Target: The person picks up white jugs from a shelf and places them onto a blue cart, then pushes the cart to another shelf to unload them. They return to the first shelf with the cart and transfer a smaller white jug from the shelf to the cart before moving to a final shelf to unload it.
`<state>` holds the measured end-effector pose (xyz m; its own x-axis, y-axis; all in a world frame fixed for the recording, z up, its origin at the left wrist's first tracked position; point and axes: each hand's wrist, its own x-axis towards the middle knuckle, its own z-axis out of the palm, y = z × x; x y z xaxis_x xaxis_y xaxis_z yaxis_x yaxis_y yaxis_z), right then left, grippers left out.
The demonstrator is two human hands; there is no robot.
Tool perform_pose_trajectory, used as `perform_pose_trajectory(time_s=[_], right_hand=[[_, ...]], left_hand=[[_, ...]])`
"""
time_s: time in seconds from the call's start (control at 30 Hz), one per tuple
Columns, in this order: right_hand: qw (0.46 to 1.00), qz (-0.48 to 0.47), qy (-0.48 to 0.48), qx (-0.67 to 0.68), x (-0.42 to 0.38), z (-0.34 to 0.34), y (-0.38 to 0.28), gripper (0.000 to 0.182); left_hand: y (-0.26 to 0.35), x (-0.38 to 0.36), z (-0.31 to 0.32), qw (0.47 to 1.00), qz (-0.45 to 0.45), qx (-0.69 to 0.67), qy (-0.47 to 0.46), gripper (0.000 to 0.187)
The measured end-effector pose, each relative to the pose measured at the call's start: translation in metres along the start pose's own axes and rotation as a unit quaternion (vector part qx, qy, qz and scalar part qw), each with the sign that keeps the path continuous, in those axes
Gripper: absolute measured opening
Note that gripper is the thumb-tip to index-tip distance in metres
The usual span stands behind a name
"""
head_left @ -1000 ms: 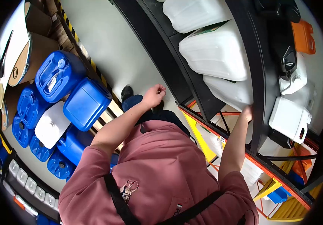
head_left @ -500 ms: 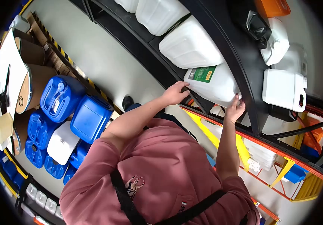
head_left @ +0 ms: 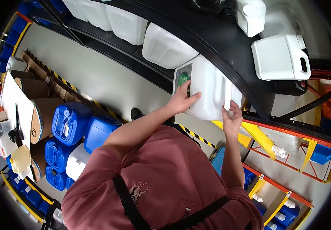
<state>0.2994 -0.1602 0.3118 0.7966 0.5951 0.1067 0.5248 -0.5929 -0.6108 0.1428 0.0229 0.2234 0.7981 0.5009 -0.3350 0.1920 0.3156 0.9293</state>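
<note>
A white plastic jerrycan with a green and grey label is turned at the shelf edge, partly out over the floor. My left hand grips its near labelled side, thumb spread from the fingers, partly covering the label. At the jerrycan's right end, my right hand has its fingers curled around the white handle. Its underside is hidden from view.
More white jerrycans line the black shelf to the left. A white jug stands on the upper black shelf. Blue jerrycans and cardboard drums stand at left. A yellow beam runs below right.
The jerrycan has turned, bringing its handle into view, and has come out toward me. My left hand has moved onto its labelled side; my right hand has shifted to the handle. The view has swung.
</note>
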Motion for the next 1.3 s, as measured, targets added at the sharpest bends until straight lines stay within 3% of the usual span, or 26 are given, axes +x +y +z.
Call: perform_pose_trajectory(time_s=[0.17,0.2,0.37,0.5,0.57,0.6,0.63,0.67,0.77,0.87,0.97,1.17,1.23,1.3], right_hand=[[0.992,-0.028,-0.056,-0.107,0.017,-0.037,0.002,0.041],[0.985,-0.071,-0.064,-0.143,0.019,-0.041,0.005,0.041],[0.947,-0.223,-0.096,-0.211,0.032,-0.054,0.002,0.046],[0.956,-0.194,-0.142,-0.168,0.04,-0.044,0.014,0.051],[0.965,-0.11,-0.204,-0.121,0.046,-0.046,0.008,0.043],[0.969,-0.1,-0.196,-0.113,0.047,-0.046,0.012,0.043],[0.97,-0.133,-0.17,-0.109,0.049,-0.043,0.018,0.038],[0.971,-0.162,-0.141,-0.109,0.051,-0.043,0.023,0.035],[0.973,-0.157,-0.14,-0.092,0.065,-0.057,0.02,0.033],[0.978,-0.124,-0.154,-0.065,0.076,-0.065,0.019,0.036],[0.987,-0.077,-0.11,-0.092,0.067,-0.054,0.004,0.037],[0.993,0.04,-0.047,-0.105,0.02,-0.028,-0.03,0.033],[0.994,0.081,-0.027,-0.069,-0.003,-0.034,-0.035,0.032],[0.991,0.121,0.016,-0.058,-0.024,-0.045,-0.037,0.032]], left_hand=[[0.007,-0.019,0.021,0.991,-0.065,-0.106,-0.048,0.112],[0.006,-0.022,0.026,0.992,-0.064,-0.101,-0.043,0.112],[-0.004,-0.013,0.038,0.993,-0.059,-0.073,0.069,0.126],[0.013,-0.007,0.025,0.988,-0.062,-0.092,0.104,0.12],[0.018,-0.001,0.013,0.984,-0.095,-0.12,0.095,0.104],[0.02,0.001,0.009,0.986,-0.099,-0.096,0.096,0.097],[0.027,0.0,0.006,0.989,-0.099,-0.065,0.086,0.104],[0.034,0.003,0.005,0.992,-0.099,-0.034,0.071,0.11],[0.046,0.022,-0.004,0.993,-0.067,0.094,-0.003,0.106],[0.066,0.03,-0.008,0.992,-0.032,0.039,-0.112,0.111],[0.081,0.043,-0.017,0.98,-0.058,0.098,-0.164,0.113],[0.09,0.065,-0.05,0.918,-0.092,0.235,-0.305,0.093],[0.091,0.068,-0.047,0.903,-0.07,0.187,-0.38,0.084],[0.1,0.07,-0.033,0.9,-0.051,0.19,-0.388,0.078]])
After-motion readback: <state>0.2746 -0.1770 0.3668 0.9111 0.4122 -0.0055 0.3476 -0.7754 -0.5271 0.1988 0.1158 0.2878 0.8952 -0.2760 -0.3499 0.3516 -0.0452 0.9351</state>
